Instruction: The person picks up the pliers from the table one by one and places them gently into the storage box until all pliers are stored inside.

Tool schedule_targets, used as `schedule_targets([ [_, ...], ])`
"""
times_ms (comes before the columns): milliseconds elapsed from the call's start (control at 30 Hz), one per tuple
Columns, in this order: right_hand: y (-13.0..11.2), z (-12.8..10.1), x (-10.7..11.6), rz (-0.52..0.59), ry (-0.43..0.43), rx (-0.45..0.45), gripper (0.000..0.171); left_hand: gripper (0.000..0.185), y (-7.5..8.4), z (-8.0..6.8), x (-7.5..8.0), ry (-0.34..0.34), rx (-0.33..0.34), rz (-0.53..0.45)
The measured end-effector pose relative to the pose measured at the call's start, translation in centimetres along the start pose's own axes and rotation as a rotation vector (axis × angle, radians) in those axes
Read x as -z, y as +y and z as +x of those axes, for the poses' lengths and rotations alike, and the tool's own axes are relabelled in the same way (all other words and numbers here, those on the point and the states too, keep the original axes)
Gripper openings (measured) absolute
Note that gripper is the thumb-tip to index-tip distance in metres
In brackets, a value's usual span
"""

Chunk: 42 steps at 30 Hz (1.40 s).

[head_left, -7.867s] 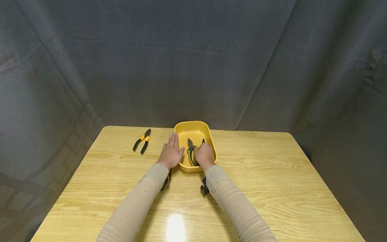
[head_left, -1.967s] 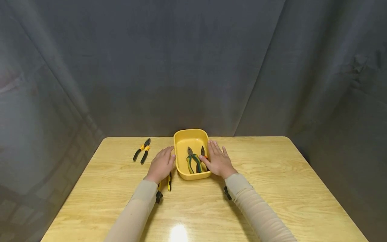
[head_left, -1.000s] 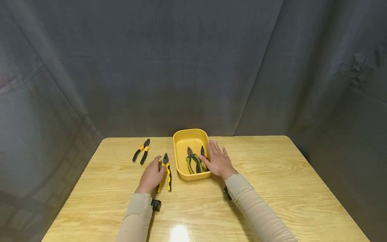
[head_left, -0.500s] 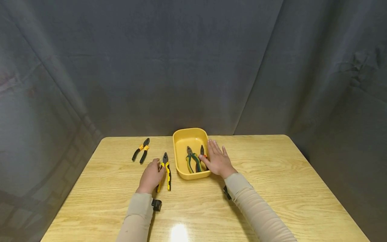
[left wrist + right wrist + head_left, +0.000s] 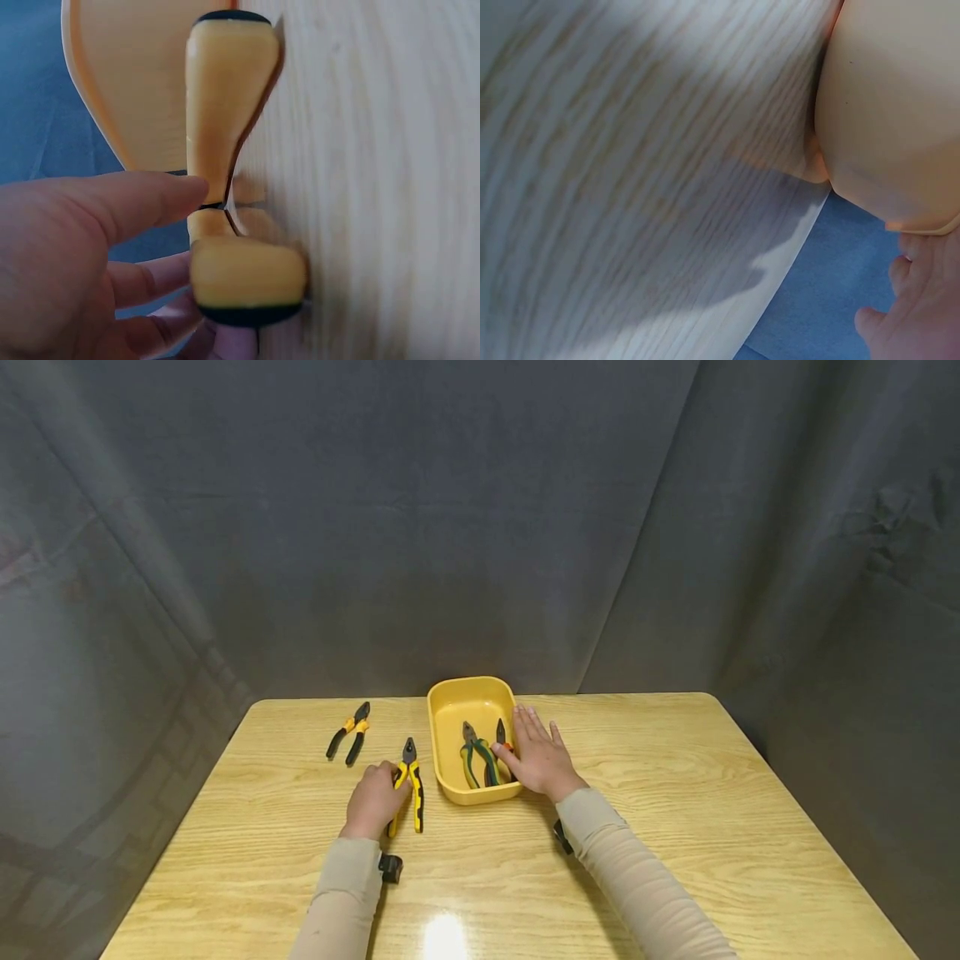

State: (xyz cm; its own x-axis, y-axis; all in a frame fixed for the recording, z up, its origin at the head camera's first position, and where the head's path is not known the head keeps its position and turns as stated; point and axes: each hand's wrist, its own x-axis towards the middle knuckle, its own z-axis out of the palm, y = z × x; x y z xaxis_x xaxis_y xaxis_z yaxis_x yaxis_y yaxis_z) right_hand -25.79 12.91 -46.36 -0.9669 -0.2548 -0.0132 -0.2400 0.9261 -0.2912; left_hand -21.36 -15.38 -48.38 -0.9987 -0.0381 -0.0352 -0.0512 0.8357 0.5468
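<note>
The left hand [image 5: 372, 800] curls its fingers round the yellow-and-black pliers [image 5: 411, 783] on the wooden table [image 5: 675, 827], just left of the yellow tray [image 5: 450, 693]. The left wrist view shows it up close: thumb and fingers [image 5: 135, 206] pinch the yellow handles [image 5: 225, 112], which lie against the tabletop. The pliers' nose points away from the person, and the tool lies just beside the tray's left wall. The right hand [image 5: 538, 755] lies flat with straight, spread fingers against the tray's right wall, holding nothing. Inside the tray lie green-handled pliers [image 5: 472, 755] and a second pair with an orange mark [image 5: 502, 739]. Further left, well apart, sit orange-and-black pliers [image 5: 349, 732]. A dark grey curtain [image 5: 480, 510] hangs behind.
</note>
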Motion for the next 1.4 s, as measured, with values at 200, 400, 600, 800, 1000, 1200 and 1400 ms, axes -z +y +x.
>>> schedule_targets([
  [200, 0.01, 0.13, -0.02, -0.004, 0.009, -0.001, 0.084, 0.045, 0.16, -0.03, 0.05, -0.014, 0.036, 0.014],
  [400, -0.16, 0.17, -0.01, -0.008, 0.003, -0.001, 0.086, 0.043, 0.48, -0.18, 0.17, -0.022, 0.072, 0.027],
  [600, -0.15, 0.21, -0.02, -0.003, 0.009, 0.001, 0.086, 0.041, 0.87, -0.24, 0.46, -0.03, 0.082, 0.053],
  [800, -0.09, 0.2, 0.0, 0.006, 0.011, 0.003, 0.089, 0.039, 0.9, -0.21, 0.52, -0.048, 0.082, 0.056],
  [1000, -0.14, 0.13, -0.03, 0.009, 0.006, 0.004, 0.088, 0.033, 0.85, -0.27, 0.32, -0.039, 0.083, 0.049],
  [1200, -0.01, 0.17, -0.22, 0.001, 0.005, -0.003, 0.086, 0.03, 0.83, -0.37, 0.21, -0.032, 0.086, 0.048],
  [1400, 0.04, 0.19, -0.29, 0.003, -0.006, -0.017, 0.085, 0.026, 0.83, -0.35, 0.19, -0.022, 0.064, 0.055],
])
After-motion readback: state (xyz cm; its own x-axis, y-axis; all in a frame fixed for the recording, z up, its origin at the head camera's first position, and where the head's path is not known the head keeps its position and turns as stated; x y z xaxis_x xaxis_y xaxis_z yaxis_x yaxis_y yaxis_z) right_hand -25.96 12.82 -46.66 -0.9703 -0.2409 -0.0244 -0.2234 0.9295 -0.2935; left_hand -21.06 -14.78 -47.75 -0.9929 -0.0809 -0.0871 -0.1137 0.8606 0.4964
